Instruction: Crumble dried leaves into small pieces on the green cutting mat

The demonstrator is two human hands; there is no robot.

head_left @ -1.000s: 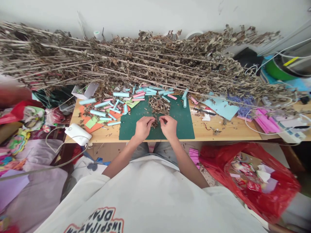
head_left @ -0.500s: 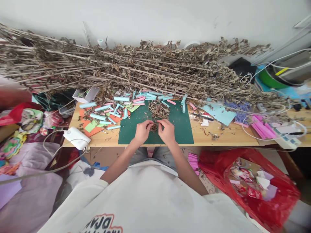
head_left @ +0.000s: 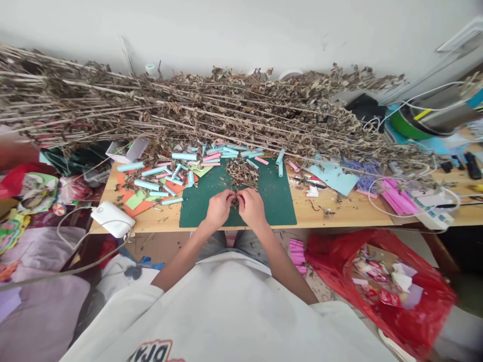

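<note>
Over the green cutting mat, my left hand and my right hand meet with fingertips pinched close together. A small clump of dried leaves shows between and below the fingers, partly hidden by them. Both hands are closed on it. Just beyond them a heap of crumbled dried leaves lies on the mat. Rolled blue paper tubes and pink paper tubes are scattered left of and behind the heap.
Long dried leafy stalks stretch across the back of the wooden table. A white power bank with a cable sits at the left front edge. A red plastic bag of scraps stands at lower right. Blue paper lies right of the mat.
My hands have drawn closer together at the fingertips, covering more of the leaf clump. The whole view has shifted slightly, so the table appears a little further left.
</note>
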